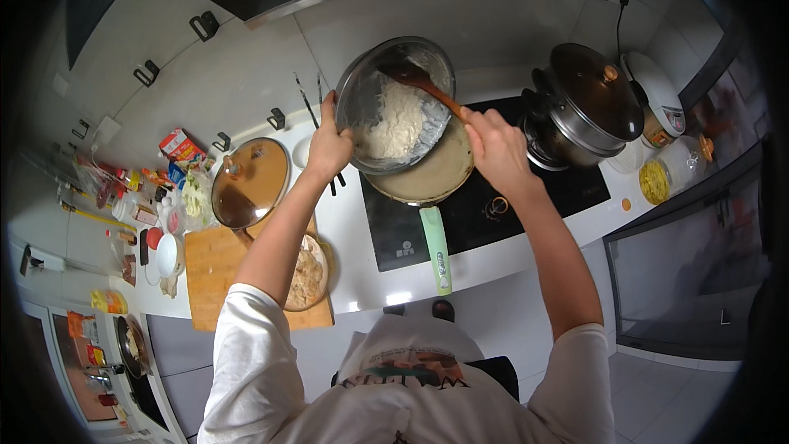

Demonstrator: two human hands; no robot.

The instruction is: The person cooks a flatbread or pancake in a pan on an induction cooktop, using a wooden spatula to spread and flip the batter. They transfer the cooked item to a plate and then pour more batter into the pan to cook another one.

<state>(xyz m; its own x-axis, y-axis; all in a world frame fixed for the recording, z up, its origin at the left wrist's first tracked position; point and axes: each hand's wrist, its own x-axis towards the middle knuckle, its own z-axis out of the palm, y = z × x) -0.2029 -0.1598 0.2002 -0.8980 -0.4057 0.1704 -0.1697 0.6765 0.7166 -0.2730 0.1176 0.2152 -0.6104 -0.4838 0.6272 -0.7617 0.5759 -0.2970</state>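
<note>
My left hand grips the left rim of a metal mixing bowl, which is tilted above a frying pan. Pale, sticky batter lies inside the bowl and smears its wall. In my right hand is the handle of a wooden spoon, whose head is in the bowl above the batter. The pan's light inside shows below the bowl, and its green handle points towards me. It sits on a black cooktop.
A lidded steamer pot stands at the right, near a rice cooker and a jar. At the left are a glass lid, a wooden cutting board, a bowl of food, chopsticks and several packages. A range hood hangs above.
</note>
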